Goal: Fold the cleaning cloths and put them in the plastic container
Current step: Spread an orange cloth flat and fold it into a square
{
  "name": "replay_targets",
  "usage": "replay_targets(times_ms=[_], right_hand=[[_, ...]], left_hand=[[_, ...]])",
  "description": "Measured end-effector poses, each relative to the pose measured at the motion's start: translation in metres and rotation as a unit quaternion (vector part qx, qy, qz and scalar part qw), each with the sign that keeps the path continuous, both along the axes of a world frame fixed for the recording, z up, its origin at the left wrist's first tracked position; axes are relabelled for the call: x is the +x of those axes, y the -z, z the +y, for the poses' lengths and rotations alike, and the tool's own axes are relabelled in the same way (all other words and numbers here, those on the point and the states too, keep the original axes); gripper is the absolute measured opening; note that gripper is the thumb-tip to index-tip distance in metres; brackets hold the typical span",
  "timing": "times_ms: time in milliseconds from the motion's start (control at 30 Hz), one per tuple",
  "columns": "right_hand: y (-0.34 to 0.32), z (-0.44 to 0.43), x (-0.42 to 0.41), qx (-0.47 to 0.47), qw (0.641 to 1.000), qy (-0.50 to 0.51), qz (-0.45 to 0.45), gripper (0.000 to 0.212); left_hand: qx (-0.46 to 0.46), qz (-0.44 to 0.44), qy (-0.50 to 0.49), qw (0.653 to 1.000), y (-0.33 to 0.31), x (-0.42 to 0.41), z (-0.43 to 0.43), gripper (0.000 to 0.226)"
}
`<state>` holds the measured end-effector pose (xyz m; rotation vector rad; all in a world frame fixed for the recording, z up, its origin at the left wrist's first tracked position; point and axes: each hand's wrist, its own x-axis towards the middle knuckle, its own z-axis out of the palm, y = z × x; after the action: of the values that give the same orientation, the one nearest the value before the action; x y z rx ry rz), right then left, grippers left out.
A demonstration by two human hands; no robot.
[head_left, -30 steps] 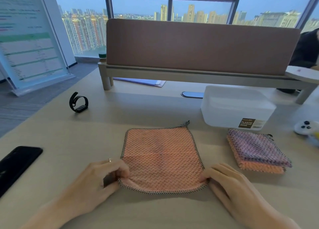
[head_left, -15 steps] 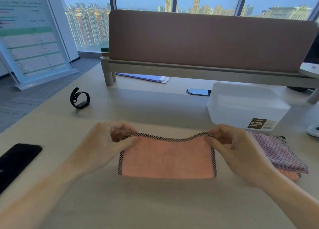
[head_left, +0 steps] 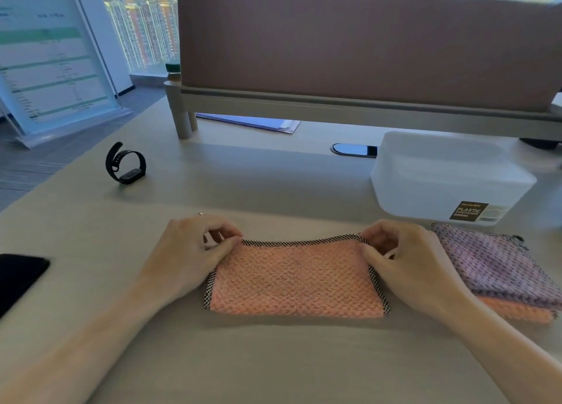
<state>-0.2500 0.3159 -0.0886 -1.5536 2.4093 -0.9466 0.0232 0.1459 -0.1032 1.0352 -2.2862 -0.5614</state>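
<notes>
The left edge cuts the flat black phone. The folded purple waffle cloth runs off right, covering most of a folded orange cloth. The left hand and right hand hide the peach checker-edged cloth's far corners.

An orange waffle-weave cleaning cloth, edged in black-and-white checked trim, is laid on the desk folded in half as a wide rectangle. The fold is at the near side and the trimmed edges are at the far side. Its far corners are pinched and slightly lifted, one by the left hand and one by the right hand. Just to its right, a folded purple cleaning cloth is stacked on a folded orange cloth, of which only the near edge is seen. Just behind that stack, a translucent white rectangular plastic container is stood upright, with a brown label on its near wall.
</notes>
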Motion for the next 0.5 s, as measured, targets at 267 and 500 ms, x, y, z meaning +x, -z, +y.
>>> replay_targets(times_ms=[267,500], right_hand=[[0.013,0.001,-0.002,0.023,0.999,0.036,0.028,0.008],[0.015,-0.001,-0.002,0.020,0.998,0.030,0.044,0.006]], left_hand=[[0.017,-0.022,0.033,0.999,0.005,-0.004,0.001,0.012],[0.025,-0.020,0.027,0.999,0.003,0.002,-0.001,0.012]])
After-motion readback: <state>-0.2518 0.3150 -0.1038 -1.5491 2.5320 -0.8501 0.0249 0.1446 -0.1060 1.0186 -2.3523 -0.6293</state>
